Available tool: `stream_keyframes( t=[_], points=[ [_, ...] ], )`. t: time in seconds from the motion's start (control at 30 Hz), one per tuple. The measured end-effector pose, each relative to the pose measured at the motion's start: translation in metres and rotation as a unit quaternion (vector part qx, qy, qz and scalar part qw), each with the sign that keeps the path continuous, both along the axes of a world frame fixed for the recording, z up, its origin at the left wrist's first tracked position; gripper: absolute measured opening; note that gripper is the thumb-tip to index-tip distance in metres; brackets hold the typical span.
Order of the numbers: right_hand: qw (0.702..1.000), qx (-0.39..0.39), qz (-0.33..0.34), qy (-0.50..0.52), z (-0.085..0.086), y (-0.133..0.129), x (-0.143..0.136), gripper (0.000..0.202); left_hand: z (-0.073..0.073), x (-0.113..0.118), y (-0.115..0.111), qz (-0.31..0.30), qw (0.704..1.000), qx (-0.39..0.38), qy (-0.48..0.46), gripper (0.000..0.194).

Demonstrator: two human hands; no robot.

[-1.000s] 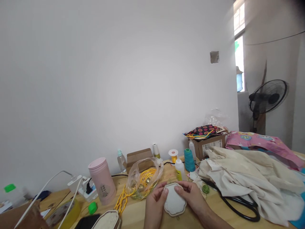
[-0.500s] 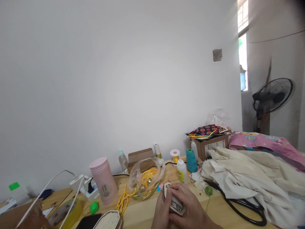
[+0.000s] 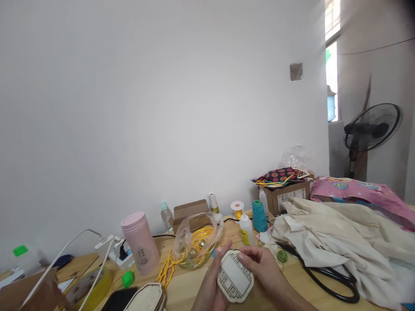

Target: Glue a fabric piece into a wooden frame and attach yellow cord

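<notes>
Between my hands is a pale wooden plaque (image 3: 235, 276) with scalloped corners, a dark lattice pattern and a plain light band across its middle. My left hand (image 3: 212, 276) grips its left edge from below, the palm partly hidden behind it. At the upper right edge, my right hand (image 3: 264, 265) pinches the plaque with thumb on the face and fingers curled behind. A stack of similar plaques (image 3: 145, 298) lies at the lower left, partly cut off by the frame. Just beyond my hands stands a white bottle with a yellow label (image 3: 246, 231).
A clear bag of yellow cords and bells (image 3: 197, 248) sits ahead, beside a pink tumbler (image 3: 141, 244). Black scissors (image 3: 333, 280) lie partly under cream cloth (image 3: 340, 233) at right. A teal thread cone (image 3: 259, 217) stands behind. Tape roll (image 3: 89, 289) and charger cables occupy the left.
The plaque has turned so its lattice face with the light band shows broadly. My hands have moved apart, from wrapped closely around it to holding its left and right edges.
</notes>
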State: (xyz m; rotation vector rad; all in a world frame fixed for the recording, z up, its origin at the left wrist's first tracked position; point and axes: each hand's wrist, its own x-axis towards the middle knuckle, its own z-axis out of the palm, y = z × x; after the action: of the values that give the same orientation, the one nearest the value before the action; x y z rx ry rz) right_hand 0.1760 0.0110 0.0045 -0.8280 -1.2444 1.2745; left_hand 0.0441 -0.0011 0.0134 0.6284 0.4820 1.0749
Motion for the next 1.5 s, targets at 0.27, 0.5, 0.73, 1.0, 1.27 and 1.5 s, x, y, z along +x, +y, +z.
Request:
stream_keyframes(
  t=[0.27,0.5,0.73,1.0,1.27,1.5],
  points=[
    [0.999,0.005,-0.004,0.040,0.000,0.003,0.005,0.039,-0.007,-0.009,0.009,0.117,0.967,0.137,0.183,0.031],
    [0.990,0.132,-0.027,-0.044,0.006,-0.004,0.004,0.019,-0.007,-0.009,0.010,0.136,0.875,0.285,0.367,0.025],
    [0.979,0.174,-0.072,-0.078,0.004,-0.005,0.006,0.014,0.000,-0.009,0.006,0.148,0.841,0.327,0.406,0.024],
    [0.996,0.065,-0.041,-0.037,-0.001,0.000,0.000,0.024,-0.009,-0.007,0.010,0.142,0.907,0.224,0.328,0.028],
    [1.000,0.010,-0.024,-0.011,-0.002,0.001,0.000,0.033,-0.007,-0.005,0.010,0.181,0.920,0.159,0.309,0.028],
    [0.999,-0.024,0.039,0.018,-0.004,0.002,-0.002,0.037,-0.005,-0.008,0.008,0.158,0.964,0.080,0.200,0.035]
  ],
)
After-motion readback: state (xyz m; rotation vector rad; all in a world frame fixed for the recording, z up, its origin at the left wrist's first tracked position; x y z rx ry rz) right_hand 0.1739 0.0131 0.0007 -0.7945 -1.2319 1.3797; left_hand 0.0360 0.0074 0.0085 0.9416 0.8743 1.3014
